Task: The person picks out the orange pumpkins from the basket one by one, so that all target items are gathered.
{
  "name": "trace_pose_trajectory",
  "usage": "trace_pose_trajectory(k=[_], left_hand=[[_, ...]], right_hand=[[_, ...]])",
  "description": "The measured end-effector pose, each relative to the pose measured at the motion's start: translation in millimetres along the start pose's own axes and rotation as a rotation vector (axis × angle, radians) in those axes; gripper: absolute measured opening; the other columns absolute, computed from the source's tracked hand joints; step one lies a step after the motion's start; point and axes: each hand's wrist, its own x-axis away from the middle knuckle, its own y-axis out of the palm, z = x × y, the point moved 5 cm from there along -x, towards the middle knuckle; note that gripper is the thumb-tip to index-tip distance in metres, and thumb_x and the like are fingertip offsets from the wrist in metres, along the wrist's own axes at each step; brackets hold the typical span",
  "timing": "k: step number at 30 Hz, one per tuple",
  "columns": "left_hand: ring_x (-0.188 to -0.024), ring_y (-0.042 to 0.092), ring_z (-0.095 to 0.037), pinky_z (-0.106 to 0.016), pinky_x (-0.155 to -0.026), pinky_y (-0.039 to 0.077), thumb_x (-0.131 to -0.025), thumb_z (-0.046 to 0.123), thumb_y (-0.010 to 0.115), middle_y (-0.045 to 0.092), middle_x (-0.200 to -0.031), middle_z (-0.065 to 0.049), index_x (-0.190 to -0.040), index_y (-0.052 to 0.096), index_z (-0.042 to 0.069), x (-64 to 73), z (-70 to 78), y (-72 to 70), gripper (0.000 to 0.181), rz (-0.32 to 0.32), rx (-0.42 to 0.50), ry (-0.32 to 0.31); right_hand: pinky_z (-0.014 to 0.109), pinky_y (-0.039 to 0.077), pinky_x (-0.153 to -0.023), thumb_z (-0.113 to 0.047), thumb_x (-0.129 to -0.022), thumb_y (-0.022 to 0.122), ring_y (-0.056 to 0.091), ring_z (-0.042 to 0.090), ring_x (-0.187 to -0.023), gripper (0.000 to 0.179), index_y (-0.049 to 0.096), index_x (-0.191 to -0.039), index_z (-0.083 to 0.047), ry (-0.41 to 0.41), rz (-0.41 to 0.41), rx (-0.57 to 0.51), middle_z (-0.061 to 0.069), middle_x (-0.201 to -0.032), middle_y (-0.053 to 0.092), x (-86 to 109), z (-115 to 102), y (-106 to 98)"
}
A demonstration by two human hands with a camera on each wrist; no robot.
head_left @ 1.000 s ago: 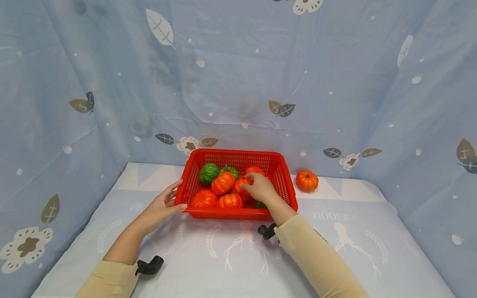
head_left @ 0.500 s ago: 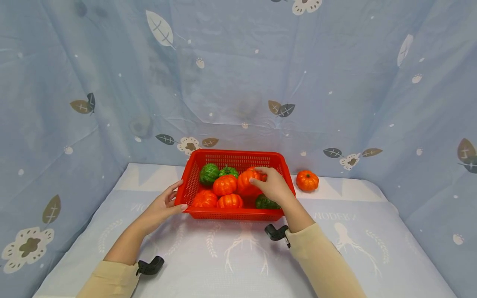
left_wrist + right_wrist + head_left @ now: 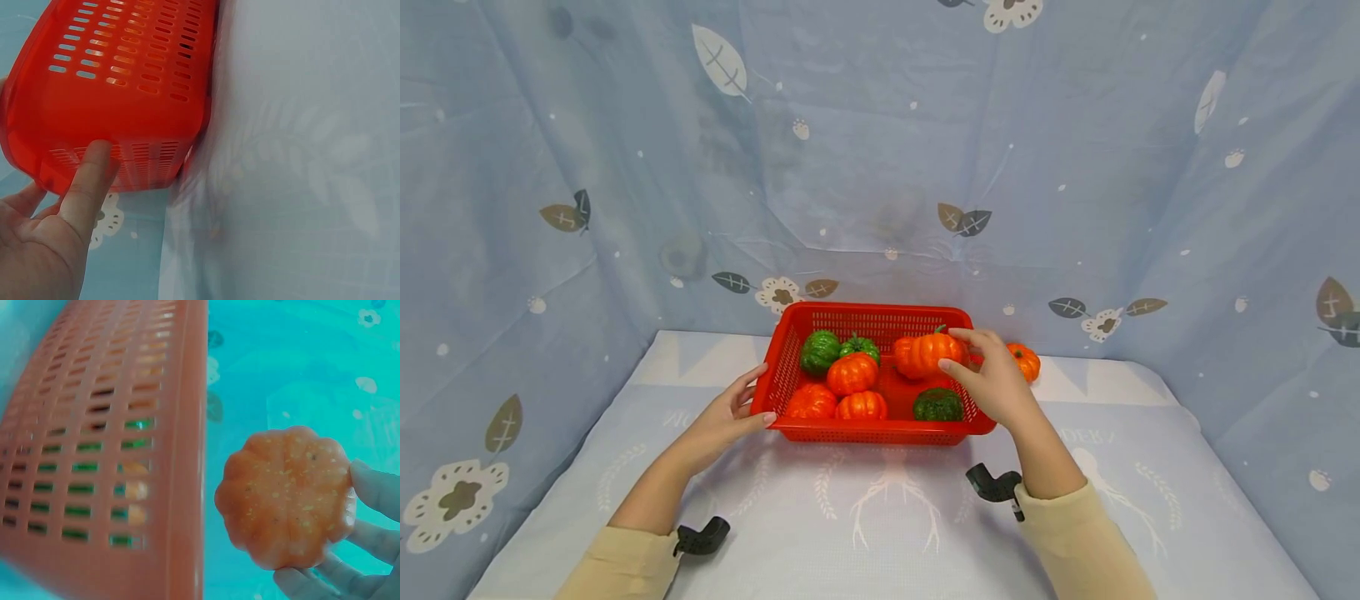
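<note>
My left hand holds the left end of a red slotted plastic basket; in the left wrist view its thumb lies against the basket wall. With thumb and fingers, my right hand grips an orange toy pumpkin by its side, up over the basket's right half. The right wrist view shows this pumpkin's speckled, ribbed underside, above the rim. Inside the basket sit several more orange pumpkins, such as one at the middle, and green ones, including a dark green one at front right.
Another orange pumpkin stands on the table outside the basket, at the back right, partly behind my right hand. A pale blue patterned cloth covers the table. Blue curtains with leaf prints close off the back and sides.
My right hand has picked a pumpkin from among those in the basket, raised it and carried it rightward, uncovering the dark green one at front right. My left hand stays at the basket's left end.
</note>
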Motion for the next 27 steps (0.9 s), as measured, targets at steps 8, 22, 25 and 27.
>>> trace_pose_trajectory(k=[8,22,25,27], left_hand=[[-0.132,0.045,-0.049,-0.026,-0.092,0.051,-0.092,0.007,0.07,0.034,-0.152,-0.03,-0.161,0.016,0.013,-0.5,0.1,0.2,0.087,-0.001,0.007,0.003],[-0.132,0.045,-0.048,-0.025,-0.092,0.051,-0.092,0.01,0.071,0.034,-0.152,-0.029,-0.161,0.016,0.014,-1.8,1.3,1.0,0.089,-0.009,0.009,0.016],[-0.132,0.045,-0.049,-0.025,-0.091,0.051,-0.092,0.009,0.071,0.033,-0.152,-0.029,-0.161,0.016,0.013,-1.4,0.8,0.6,0.089,-0.006,0.014,0.012],[-0.132,0.045,-0.048,-0.025,-0.091,0.051,-0.092,0.009,0.071,0.034,-0.152,-0.029,-0.161,0.017,0.014,-0.9,0.3,0.4,0.088,-0.003,0.013,0.009]], right_hand=[[0.051,0.048,-0.099,-0.013,-0.091,0.075,0.053,0.039,-0.122,0.053,0.055,-0.139,-0.001,-0.052,0.136,-0.012,0.023,-0.136,0.048,19.0,17,-33],[0.055,0.048,-0.095,-0.013,-0.092,0.073,0.049,0.045,-0.126,0.054,0.053,-0.14,0.003,0.0,0.344,0.167,0.026,-0.137,0.047,39.0,81,-85],[0.057,0.048,-0.095,-0.014,-0.093,0.072,0.049,0.047,-0.125,0.055,0.052,-0.14,0.004,0.03,0.364,0.169,0.029,-0.138,0.046,37.8,101,-91],[0.057,0.047,-0.095,-0.016,-0.094,0.071,0.048,0.048,-0.124,0.055,0.051,-0.141,0.004,0.054,0.374,0.178,0.03,-0.137,0.045,35.7,115,-94]])
